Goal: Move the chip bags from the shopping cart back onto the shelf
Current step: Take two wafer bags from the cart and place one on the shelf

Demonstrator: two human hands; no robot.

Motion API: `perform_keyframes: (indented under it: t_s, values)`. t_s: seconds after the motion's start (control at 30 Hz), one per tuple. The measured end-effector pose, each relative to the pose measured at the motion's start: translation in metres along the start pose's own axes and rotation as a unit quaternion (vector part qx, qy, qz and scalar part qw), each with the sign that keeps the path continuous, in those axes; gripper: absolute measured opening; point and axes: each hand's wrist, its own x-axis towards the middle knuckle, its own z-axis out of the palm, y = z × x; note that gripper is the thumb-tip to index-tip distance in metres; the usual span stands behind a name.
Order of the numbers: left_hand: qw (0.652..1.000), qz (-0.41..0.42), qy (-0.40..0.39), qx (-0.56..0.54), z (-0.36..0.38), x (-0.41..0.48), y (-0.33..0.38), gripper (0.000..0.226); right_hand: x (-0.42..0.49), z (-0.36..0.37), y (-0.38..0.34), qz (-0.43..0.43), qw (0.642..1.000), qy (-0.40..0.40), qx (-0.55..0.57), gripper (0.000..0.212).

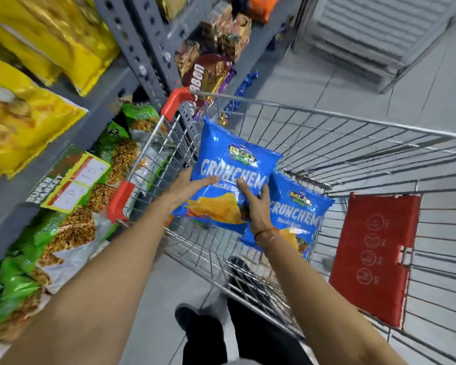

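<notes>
Both hands, left (188, 189) and right (256, 204), clasp the upper blue chip bag (229, 167), fingers spread.

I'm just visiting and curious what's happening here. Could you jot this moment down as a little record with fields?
place: shop aisle, grey shelf on the person's left
cart: wire, red seat flap
blue bags in cart: two
upper bag: between both hands, overlapping the lower one
lower bag: lying in the cart
left hand: on the upper bag's left edge
right hand: on its lower right
shelf stock: yellow bags above, green bags below
</notes>
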Motion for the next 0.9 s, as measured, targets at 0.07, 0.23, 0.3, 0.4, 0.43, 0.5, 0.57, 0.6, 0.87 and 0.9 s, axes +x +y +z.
perform_keyframes:
  t_s: [0.07,0.23,0.3,0.4,0.43,0.5,0.57,0.6,0.87,0.9]
  values:
    - [0.999,0.029,0.008,-0.026,-0.005,-0.019,0.019,0.051,-0.007,0.006,-0.018,-0.035,0.999,-0.005,-0.006,0.07]
    - [0.993,0.104,0.029,-0.041,-0.022,-0.074,0.061,0.056,-0.042,0.023,-0.076,-0.087,0.993,-0.079,0.022,0.046]
    - [0.985,0.146,0.048,-0.077,-0.033,-0.102,0.081,0.064,-0.063,0.034,-0.101,-0.107,0.986,-0.124,0.028,0.05]
    - [0.968,0.219,0.058,-0.11,-0.051,-0.141,0.112,0.073,-0.095,0.057,-0.139,-0.147,0.972,-0.183,0.022,0.075]
    - [0.96,0.244,0.069,-0.115,-0.058,-0.158,0.125,0.066,-0.106,0.065,-0.153,-0.17,0.965,-0.2,0.03,0.068]
    - [0.944,0.29,0.091,-0.129,-0.073,-0.191,0.148,0.065,-0.131,0.083,-0.182,-0.213,0.95,-0.228,0.027,0.057]
    - [0.926,0.33,0.116,-0.141,-0.089,-0.223,0.17,0.068,-0.157,0.103,-0.211,-0.256,0.936,-0.241,0.022,0.058]
    - [0.916,0.354,0.126,-0.14,-0.096,-0.241,0.181,0.066,-0.173,0.114,-0.226,-0.277,0.929,-0.244,0.026,0.056]
    - [0.828,0.484,0.239,-0.149,-0.148,-0.374,0.237,0.051,-0.275,0.205,-0.313,-0.403,0.849,-0.338,0.036,0.029]
    - [0.816,0.495,0.261,-0.149,-0.157,-0.39,0.241,0.052,-0.287,0.22,-0.32,-0.414,0.838,-0.354,0.038,0.015]
